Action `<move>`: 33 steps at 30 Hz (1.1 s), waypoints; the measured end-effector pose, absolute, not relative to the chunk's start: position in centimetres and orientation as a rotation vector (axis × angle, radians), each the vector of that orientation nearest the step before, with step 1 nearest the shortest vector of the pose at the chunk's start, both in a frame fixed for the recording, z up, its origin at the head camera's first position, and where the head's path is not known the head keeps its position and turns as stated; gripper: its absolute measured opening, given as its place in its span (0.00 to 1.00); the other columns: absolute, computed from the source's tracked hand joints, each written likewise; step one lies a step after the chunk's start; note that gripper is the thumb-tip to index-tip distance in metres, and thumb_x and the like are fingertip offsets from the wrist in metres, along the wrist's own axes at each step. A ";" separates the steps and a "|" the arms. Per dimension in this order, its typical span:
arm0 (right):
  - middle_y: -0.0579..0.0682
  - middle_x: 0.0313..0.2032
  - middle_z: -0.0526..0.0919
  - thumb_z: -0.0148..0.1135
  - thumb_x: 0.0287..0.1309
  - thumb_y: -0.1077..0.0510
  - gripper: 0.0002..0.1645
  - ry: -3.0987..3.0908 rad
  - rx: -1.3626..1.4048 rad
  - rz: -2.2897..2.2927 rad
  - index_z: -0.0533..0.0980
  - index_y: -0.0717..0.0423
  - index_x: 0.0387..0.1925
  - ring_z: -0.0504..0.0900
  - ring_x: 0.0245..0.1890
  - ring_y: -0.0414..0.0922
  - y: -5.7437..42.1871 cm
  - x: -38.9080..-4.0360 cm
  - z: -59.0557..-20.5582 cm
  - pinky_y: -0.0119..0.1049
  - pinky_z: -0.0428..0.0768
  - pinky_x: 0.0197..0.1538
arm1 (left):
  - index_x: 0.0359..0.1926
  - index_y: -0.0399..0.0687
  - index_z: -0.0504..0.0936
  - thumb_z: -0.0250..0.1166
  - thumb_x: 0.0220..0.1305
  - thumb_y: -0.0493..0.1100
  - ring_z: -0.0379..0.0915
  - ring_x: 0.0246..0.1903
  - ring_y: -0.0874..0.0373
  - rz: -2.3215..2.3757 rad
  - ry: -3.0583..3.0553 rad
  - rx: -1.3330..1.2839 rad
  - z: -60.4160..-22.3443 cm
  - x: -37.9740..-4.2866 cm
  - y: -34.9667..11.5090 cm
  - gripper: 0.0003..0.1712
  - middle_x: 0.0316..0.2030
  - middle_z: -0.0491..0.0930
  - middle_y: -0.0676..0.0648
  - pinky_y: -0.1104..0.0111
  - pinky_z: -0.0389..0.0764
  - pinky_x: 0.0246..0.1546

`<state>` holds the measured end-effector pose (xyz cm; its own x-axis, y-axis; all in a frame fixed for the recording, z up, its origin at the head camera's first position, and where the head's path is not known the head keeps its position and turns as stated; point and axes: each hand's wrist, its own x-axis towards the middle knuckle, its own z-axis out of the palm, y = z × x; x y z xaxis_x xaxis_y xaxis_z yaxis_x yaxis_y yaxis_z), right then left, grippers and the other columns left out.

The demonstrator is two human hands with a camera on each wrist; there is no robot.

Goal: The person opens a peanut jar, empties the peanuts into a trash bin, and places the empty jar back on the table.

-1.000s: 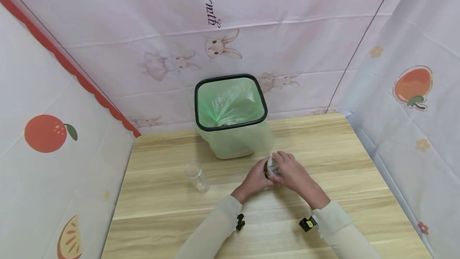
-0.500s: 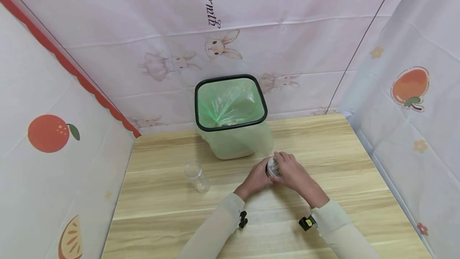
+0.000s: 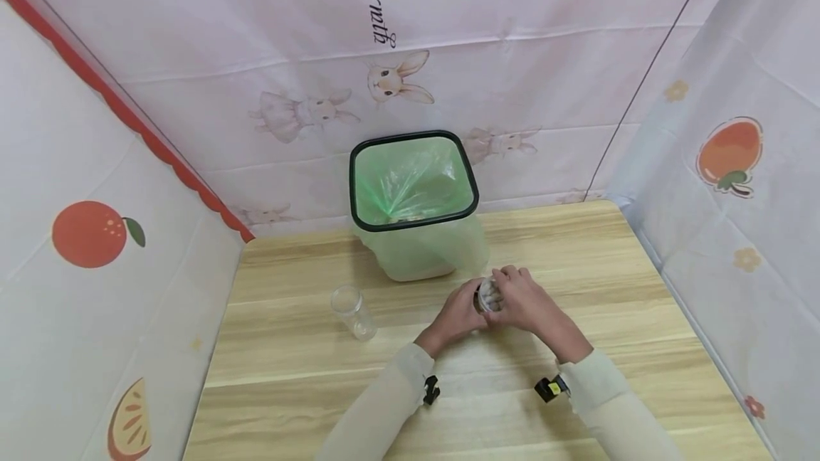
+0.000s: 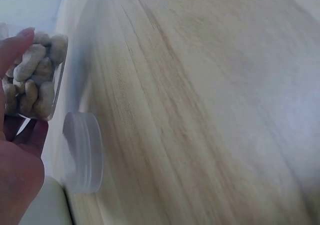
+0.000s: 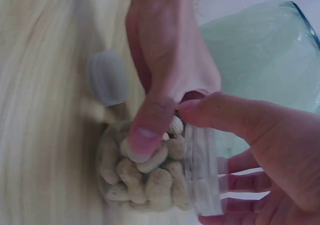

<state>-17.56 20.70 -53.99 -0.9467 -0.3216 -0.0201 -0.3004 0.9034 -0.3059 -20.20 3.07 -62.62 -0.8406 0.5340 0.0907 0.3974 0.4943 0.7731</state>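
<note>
Between both hands is a clear plastic jar (image 5: 150, 180) filled with unshelled peanuts. My left hand (image 3: 460, 313) grips the jar's body, its thumb (image 5: 145, 142) pressed on the side over the peanuts. Around the clear ridged lid (image 5: 202, 170) at the jar's end curl the fingers of my right hand (image 3: 524, 302), with the thumb near the left hand. Peanuts show through the top in the head view. A separate frosted round lid (image 4: 85, 152) is on the table below the hands; the hands and arms hide it from the head view.
A clear jar (image 3: 354, 314) without visible contents stands on the wooden table (image 3: 282, 368) to the left. Behind the hands is a bin with a black rim (image 3: 416, 225) and a green bag liner. Printed cloth walls (image 3: 544, 77) enclose the table's back and sides.
Both hands keep their hold on the peanut jar at nearly the same spot. The jar's top has shifted very slightly to the right. The bin and the other jar stay in place.
</note>
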 end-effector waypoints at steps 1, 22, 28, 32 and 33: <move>0.69 0.59 0.78 0.80 0.44 0.41 0.54 2.991 -0.500 -0.462 0.73 0.69 0.65 0.78 0.54 0.65 20.7 -17.6 -53.8 0.55 0.85 0.49 | 0.70 0.45 0.71 0.79 0.53 0.46 0.78 0.59 0.56 1.266 2.582 0.815 -62.5 -20.1 3.0 0.44 0.62 0.80 0.45 0.66 0.79 0.63; 0.61 0.55 0.83 0.81 0.38 0.36 0.52 2.885 -0.562 -0.888 0.78 0.61 0.61 0.84 0.45 0.51 19.8 -16.5 -48.7 0.44 0.85 0.43 | 0.74 0.51 0.68 0.84 0.46 0.60 0.81 0.54 0.57 1.260 2.713 0.782 -56.0 -16.5 -0.5 0.57 0.59 0.82 0.49 0.65 0.83 0.53; 0.58 0.52 0.83 0.81 0.39 0.39 0.50 2.837 -0.711 -0.957 0.78 0.63 0.61 0.83 0.45 0.48 18.3 -15.9 -47.1 0.39 0.84 0.43 | 0.68 0.49 0.74 0.85 0.42 0.59 0.83 0.46 0.58 1.216 2.815 0.809 -53.5 -15.3 -2.5 0.53 0.53 0.85 0.49 0.67 0.84 0.45; 0.57 0.51 0.83 0.81 0.41 0.40 0.46 2.837 -0.863 -0.945 0.79 0.63 0.58 0.83 0.45 0.47 17.2 -15.6 -46.4 0.40 0.85 0.45 | 0.65 0.47 0.77 0.85 0.39 0.59 0.84 0.43 0.58 1.188 2.868 0.850 -52.6 -15.1 -3.9 0.51 0.50 0.87 0.49 0.69 0.84 0.41; 0.56 0.51 0.82 0.82 0.41 0.40 0.46 2.839 -0.892 -0.936 0.79 0.63 0.58 0.83 0.45 0.47 17.0 -15.6 -46.3 0.40 0.85 0.45 | 0.65 0.47 0.77 0.85 0.39 0.59 0.84 0.43 0.58 1.185 2.871 0.856 -52.5 -15.1 -4.2 0.51 0.50 0.87 0.49 0.69 0.84 0.42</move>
